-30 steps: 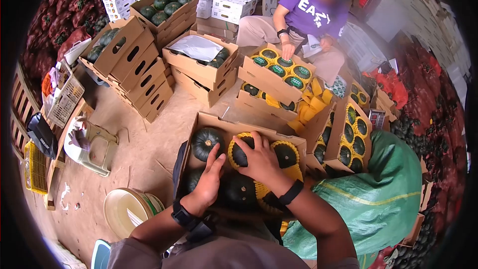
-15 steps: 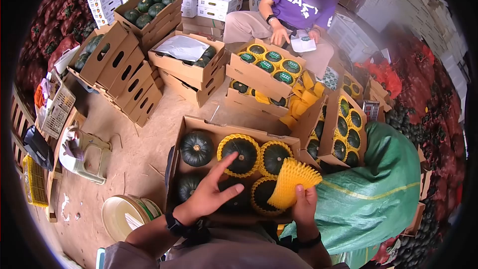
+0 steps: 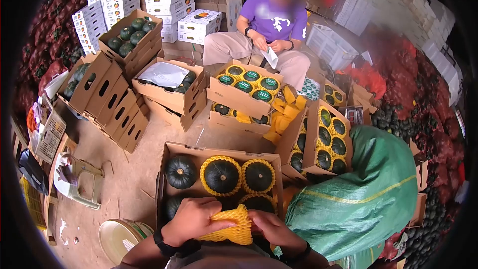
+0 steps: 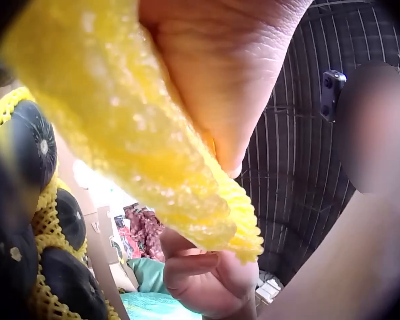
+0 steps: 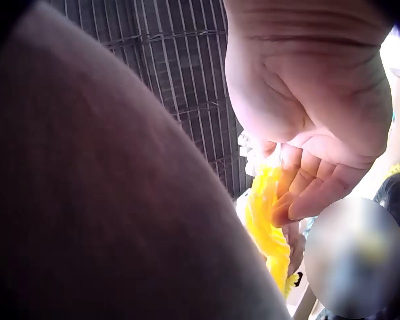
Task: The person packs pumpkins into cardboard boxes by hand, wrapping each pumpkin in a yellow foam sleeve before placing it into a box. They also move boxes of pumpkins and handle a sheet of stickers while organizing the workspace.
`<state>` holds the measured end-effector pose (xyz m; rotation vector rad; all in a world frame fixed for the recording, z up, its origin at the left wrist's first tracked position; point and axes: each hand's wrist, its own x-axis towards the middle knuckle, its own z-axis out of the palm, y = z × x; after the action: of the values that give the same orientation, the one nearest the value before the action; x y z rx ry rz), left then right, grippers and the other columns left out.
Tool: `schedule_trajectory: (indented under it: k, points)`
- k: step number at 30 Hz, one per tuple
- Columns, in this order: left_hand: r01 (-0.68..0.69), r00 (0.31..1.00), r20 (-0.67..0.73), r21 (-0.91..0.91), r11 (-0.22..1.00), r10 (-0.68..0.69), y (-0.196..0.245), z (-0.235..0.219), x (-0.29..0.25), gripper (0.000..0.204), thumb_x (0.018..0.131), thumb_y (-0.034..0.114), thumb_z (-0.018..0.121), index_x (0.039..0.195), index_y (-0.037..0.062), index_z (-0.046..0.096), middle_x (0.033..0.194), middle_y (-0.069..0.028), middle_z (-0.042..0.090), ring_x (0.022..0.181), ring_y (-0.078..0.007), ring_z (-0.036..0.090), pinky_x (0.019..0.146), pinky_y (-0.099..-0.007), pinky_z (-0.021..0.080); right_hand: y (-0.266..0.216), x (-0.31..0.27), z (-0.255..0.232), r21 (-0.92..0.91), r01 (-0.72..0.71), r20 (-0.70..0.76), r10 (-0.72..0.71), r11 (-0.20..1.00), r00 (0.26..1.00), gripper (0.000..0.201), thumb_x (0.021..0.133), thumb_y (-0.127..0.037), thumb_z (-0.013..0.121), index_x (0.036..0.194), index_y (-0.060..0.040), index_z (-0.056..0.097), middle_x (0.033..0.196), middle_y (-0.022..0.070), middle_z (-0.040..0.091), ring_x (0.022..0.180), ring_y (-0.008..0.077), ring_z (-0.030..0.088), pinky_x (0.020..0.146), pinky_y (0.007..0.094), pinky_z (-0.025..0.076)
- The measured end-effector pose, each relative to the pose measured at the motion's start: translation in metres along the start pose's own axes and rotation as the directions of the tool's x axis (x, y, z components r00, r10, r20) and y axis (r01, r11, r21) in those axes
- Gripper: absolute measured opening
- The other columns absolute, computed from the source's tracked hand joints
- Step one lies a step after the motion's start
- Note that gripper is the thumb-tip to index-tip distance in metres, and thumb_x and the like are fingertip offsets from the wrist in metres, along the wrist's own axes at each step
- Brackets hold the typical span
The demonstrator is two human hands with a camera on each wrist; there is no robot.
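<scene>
Over the near edge of an open cardboard box [image 3: 160,189], both hands hold a yellow foam net sleeve [image 3: 233,225]. My left hand [image 3: 191,219] grips the sleeve's left part, thumb along its front. At the opposite end, my right hand [image 3: 275,230] pinches the edge with curled fingers. From close up, the left wrist view shows the flattened net [image 4: 140,153] beneath the hand. Inside the box, a bare dark green pumpkin [image 3: 181,172] sits at the back left, beside pumpkins in yellow nets [image 3: 221,176]. Hands and sleeve partly hide the front row.
A green woven sack [image 3: 358,189] bulges right of the box. Beyond stand boxes of netted pumpkins [image 3: 244,89], with a seated person [image 3: 274,25] behind them. Stacked cartons [image 3: 109,104] stand at the left, and a bucket [image 3: 119,239] is at the lower left.
The right hand went from a netted pumpkin to holding the net sleeve at the right, then brought it in front of me. The left hand came down from over the pumpkins and grips it too.
</scene>
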<state>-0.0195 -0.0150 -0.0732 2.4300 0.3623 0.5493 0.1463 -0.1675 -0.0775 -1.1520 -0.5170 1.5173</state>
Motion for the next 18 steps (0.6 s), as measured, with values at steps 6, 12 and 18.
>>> schedule_trajectory:
  k: [6,12,18]
  points:
    - [-0.076,0.995,0.069,0.102,0.992,0.069,0.005,0.000,0.000,0.048,0.080,0.047,0.067,0.057,0.0075,0.051,0.057,-0.0042,0.050,0.050,-0.0232,0.056,0.044,-0.0326,0.044,-0.005,-0.001,-0.015,-0.541,0.113,0.202,-0.001,0.834,0.979,0.026,0.094,-0.016,0.055,0.117,-0.0022,0.054,0.093,0.0010,0.055,0.081,0.0050,0.051,0.070,0.0223,0.043]
    - [-0.094,0.986,0.147,0.071,0.993,0.082,0.001,0.009,-0.004,0.045,0.073,0.048,0.072,0.060,0.0090,0.054,0.060,-0.0047,0.051,0.052,-0.0243,0.056,0.046,-0.0330,0.043,0.027,0.009,-0.022,-0.337,0.111,0.250,-0.024,0.935,0.968,0.027,0.092,-0.015,0.058,0.116,-0.0026,0.055,0.097,0.0022,0.057,0.089,0.0071,0.054,0.078,0.0239,0.044]
    - [-0.014,0.972,-0.229,0.159,0.987,0.051,0.014,0.025,-0.001,0.040,0.062,0.034,0.084,0.086,0.0078,0.067,0.079,-0.0080,0.056,0.071,-0.0260,0.056,0.062,-0.0340,0.046,0.046,0.036,-0.021,-0.266,0.425,0.037,-0.431,0.865,0.902,0.034,0.079,-0.002,0.070,0.108,-0.0012,0.054,0.104,0.0066,0.057,0.097,0.0133,0.057,0.086,0.0274,0.045]
